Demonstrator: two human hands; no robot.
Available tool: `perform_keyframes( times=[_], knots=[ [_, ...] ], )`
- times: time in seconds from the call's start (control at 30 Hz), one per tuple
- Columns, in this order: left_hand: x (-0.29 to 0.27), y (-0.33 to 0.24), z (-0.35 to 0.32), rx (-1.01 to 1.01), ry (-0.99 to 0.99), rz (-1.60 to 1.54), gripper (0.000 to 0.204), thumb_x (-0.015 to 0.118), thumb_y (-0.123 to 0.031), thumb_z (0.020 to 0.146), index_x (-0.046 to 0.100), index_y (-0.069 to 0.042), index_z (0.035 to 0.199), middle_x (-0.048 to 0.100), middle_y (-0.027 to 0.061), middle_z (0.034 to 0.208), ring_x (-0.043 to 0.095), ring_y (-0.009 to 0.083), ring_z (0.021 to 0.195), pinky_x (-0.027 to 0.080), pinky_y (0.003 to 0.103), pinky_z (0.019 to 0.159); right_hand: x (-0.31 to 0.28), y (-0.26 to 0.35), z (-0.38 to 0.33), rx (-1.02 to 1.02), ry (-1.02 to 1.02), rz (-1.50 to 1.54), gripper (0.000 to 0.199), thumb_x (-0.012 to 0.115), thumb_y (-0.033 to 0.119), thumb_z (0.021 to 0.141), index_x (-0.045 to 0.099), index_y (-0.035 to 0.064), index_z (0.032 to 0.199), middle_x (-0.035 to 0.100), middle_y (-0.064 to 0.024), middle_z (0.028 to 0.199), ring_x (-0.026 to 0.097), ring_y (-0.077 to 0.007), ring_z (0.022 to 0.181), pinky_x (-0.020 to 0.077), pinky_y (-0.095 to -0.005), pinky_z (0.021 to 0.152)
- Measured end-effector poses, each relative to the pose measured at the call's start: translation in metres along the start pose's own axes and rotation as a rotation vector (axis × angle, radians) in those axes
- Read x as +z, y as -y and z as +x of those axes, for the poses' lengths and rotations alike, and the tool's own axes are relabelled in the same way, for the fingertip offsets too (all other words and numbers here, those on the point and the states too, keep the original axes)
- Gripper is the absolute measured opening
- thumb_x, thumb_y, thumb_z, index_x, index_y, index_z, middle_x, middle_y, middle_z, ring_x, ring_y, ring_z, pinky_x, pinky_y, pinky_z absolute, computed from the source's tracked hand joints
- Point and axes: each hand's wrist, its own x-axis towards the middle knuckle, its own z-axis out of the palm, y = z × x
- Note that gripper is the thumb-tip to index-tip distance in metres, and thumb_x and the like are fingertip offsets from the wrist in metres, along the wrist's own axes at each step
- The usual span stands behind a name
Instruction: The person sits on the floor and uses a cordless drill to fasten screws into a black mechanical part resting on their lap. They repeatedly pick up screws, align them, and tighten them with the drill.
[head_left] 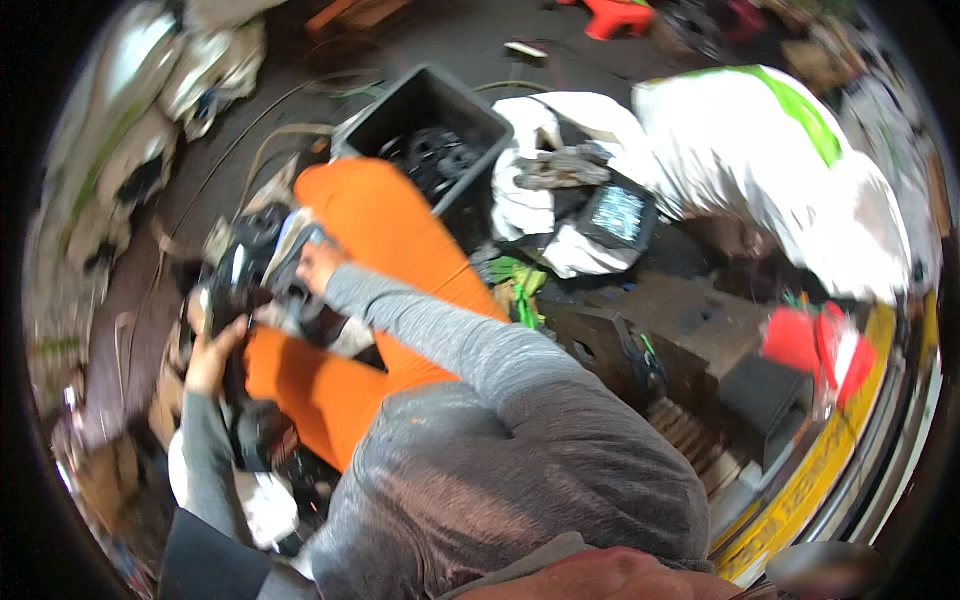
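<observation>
Head view: one glossy black rounded piece [240,265], blurred, in front of the orange-trousered knees [385,205], apparently placed there so both bare hands can reach it. Left hand [210,355]: thumb and fingers parted at the piece's near edge; whether they grip, cannot tell. Right hand [320,262]: fingers bent near a grey-blue item [290,242], hold unclear. One dark-grey rectangular plastic bin [472,102], beside the right knee, presumably for easy reach; contents, loose black parts [437,160]. One black square tray [606,236], by a white fabric sack [590,112]; contents, shiny silvery pieces [618,212], indistinct.
</observation>
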Motion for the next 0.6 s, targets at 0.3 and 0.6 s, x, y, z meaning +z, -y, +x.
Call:
perform_keyframes(
  times=[0.3,0.6],
  knots=[
    [0.009,-0.079,-0.044,0.239,0.042,0.546,0.055,0.078,-0.024,0.077,0.054,-0.006,0.123,0.065,0.0056,0.086,0.060,0.0129,0.064,0.052,0.028,0.058,-0.032,0.005,-0.004,0.031,-0.021,-0.032,0.032,0.069,0.031,0.084,0.061,0.0049,0.101,0.066,-0.0178,0.102,0.063,-0.0333,0.096,0.0491,-0.0433,0.086],
    [0.019,0.087,-0.096,0.646,0.118,0.821,0.042,0.068,-0.009,0.076,0.060,-0.001,0.116,0.063,0.0202,0.115,0.060,0.0341,0.108,0.048,0.043,0.090,-0.288,0.009,-0.104,-0.390,-0.677,-0.119,0.032,0.071,0.017,0.081,0.065,0.0054,0.110,0.065,-0.0132,0.110,0.059,-0.0300,0.106,0.0451,-0.0381,0.093]
  ],
)
